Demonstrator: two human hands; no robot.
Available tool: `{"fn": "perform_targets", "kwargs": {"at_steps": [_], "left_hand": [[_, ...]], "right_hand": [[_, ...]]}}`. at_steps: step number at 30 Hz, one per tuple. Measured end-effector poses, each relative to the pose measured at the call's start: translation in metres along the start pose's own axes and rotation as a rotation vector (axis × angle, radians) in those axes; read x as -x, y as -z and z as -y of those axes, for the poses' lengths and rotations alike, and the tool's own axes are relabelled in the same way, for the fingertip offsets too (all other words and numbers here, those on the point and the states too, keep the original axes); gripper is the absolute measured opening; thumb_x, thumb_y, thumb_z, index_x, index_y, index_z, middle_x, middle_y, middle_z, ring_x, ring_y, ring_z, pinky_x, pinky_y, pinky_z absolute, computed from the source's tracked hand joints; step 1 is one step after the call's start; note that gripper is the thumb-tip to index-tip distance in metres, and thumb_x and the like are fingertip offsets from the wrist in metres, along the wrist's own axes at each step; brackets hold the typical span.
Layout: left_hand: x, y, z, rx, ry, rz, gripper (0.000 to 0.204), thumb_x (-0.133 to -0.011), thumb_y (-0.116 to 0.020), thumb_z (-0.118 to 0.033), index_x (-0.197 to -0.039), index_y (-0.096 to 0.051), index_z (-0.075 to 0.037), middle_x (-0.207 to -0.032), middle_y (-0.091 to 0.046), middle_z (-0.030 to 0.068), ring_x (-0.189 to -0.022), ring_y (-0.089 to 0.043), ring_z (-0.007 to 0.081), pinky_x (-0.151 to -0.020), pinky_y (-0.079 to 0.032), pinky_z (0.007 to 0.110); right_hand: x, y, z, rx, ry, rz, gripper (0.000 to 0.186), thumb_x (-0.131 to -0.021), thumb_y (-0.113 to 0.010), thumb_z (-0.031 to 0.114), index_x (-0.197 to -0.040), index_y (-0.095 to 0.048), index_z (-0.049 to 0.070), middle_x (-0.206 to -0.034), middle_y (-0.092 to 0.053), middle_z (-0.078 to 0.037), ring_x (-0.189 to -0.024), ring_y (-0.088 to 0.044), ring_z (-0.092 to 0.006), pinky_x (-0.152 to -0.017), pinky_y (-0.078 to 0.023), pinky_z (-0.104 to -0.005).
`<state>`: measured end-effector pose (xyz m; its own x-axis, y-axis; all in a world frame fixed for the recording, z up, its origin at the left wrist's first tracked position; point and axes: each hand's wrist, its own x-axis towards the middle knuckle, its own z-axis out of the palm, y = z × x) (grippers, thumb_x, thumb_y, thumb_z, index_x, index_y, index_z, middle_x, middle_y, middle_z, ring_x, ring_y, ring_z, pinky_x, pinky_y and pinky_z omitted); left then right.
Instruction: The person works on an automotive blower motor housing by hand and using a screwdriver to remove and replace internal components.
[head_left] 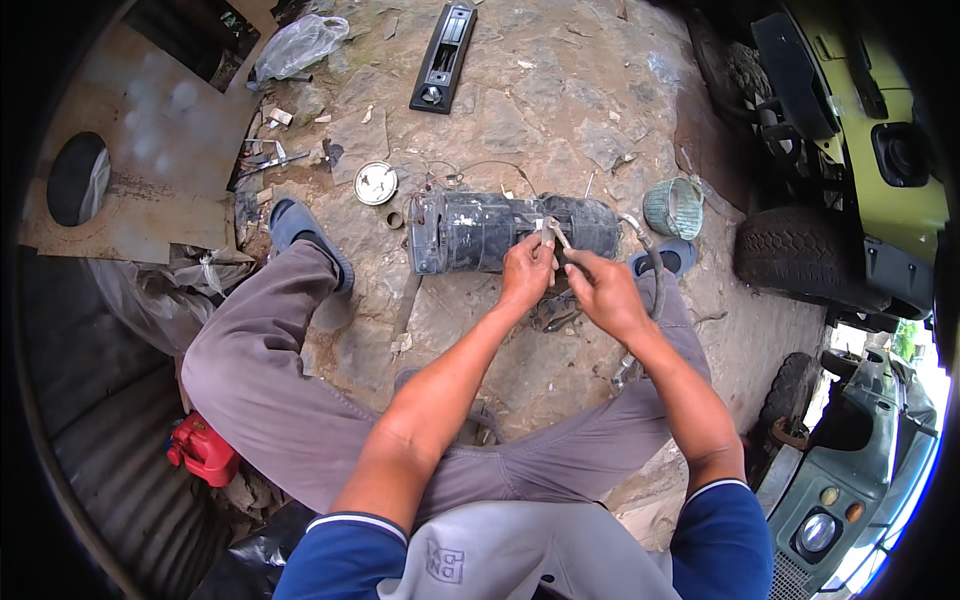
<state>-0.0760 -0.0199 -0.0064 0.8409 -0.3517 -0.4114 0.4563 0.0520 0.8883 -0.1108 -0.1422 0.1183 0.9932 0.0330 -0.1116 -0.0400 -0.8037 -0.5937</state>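
A dark, scuffed cylindrical tank (pixel 462 235) lies sideways on the stone ground between my legs. My left hand (pixel 527 268) is closed on a small pale metal piece (pixel 547 228) at the tank's middle; its exact shape is unclear. My right hand (pixel 600 290) grips a metal tool (pixel 562 240), probably a wrench, angled against that same spot. A hose with metal fittings (pixel 655 275) runs beside my right hand and down past it. Thin wires loop behind the tank. A round tin (pixel 375 183) and a small ring (pixel 393 219) sit just left of it.
A green mesh basket (pixel 672 210) is right of the tank. A black panel (pixel 443 55) and a plastic bag (pixel 300 45) lie ahead. Metal sheeting (pixel 150 90) and a red jerrycan (pixel 205 450) are at left. Vehicles with large tyres (pixel 800 255) stand at right.
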Motion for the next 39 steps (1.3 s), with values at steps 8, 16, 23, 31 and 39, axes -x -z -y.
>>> {"fn": "perform_targets", "kwargs": {"at_steps": [8, 16, 23, 31, 39], "left_hand": [[-0.001, -0.001, 0.003, 0.060, -0.019, -0.053, 0.022, -0.102, -0.054, -0.016, -0.089, -0.063, 0.000, -0.064, -0.063, 0.0024, -0.046, -0.055, 0.0093, -0.045, -0.041, 0.028], [0.000, -0.003, -0.005, 0.000, 0.014, -0.059, 0.022, -0.102, -0.054, -0.017, -0.089, -0.063, -0.001, -0.064, -0.064, 0.0029, -0.049, -0.058, 0.0129, -0.047, -0.043, 0.031], [-0.014, 0.004, 0.060, -0.390, -0.668, -0.336, 0.023, -0.097, -0.060, -0.023, -0.101, -0.068, -0.002, -0.076, -0.070, 0.0090, -0.076, -0.068, 0.0207, -0.068, -0.053, 0.038], [0.000, -0.001, 0.000, 0.070, -0.030, -0.038, 0.022, -0.102, -0.054, -0.018, -0.089, -0.061, -0.002, -0.066, -0.064, 0.0034, -0.048, -0.056, 0.0091, -0.047, -0.042, 0.027], [0.002, -0.001, -0.002, 0.023, -0.017, -0.070, 0.021, -0.102, -0.054, -0.017, -0.095, -0.065, 0.000, -0.065, -0.063, 0.0025, -0.047, -0.056, 0.0100, -0.046, -0.042, 0.027]], "right_hand": [[-0.065, 0.000, -0.104, -1.200, -0.741, -0.022, 0.011, -0.093, -0.063, 0.005, -0.101, -0.063, -0.003, -0.078, -0.063, -0.004, -0.062, -0.058, -0.0113, -0.053, -0.048, -0.0254], [-0.193, -0.027, 0.021, 0.309, -0.118, 0.449, 0.016, -0.085, -0.068, 0.016, -0.082, -0.072, 0.001, -0.080, -0.071, -0.018, -0.071, -0.071, -0.0272, -0.064, -0.058, -0.0398], [-0.049, -0.038, 0.046, 0.499, 0.618, 0.141, 0.012, -0.072, -0.064, 0.005, -0.083, -0.061, 0.000, -0.082, -0.063, -0.015, -0.073, -0.066, -0.0312, -0.064, -0.055, -0.0412], [-0.001, -0.005, -0.043, -0.811, -0.524, -0.070, 0.018, -0.090, -0.062, 0.002, -0.106, -0.061, -0.009, -0.079, -0.059, -0.005, -0.067, -0.059, -0.0130, -0.059, -0.050, -0.0293], [-0.154, -0.002, -0.083, -0.925, -0.661, 0.194, 0.010, -0.090, -0.065, 0.008, -0.091, -0.065, -0.002, -0.068, -0.052, -0.002, -0.058, -0.048, -0.0117, -0.054, -0.045, -0.0290]]}}
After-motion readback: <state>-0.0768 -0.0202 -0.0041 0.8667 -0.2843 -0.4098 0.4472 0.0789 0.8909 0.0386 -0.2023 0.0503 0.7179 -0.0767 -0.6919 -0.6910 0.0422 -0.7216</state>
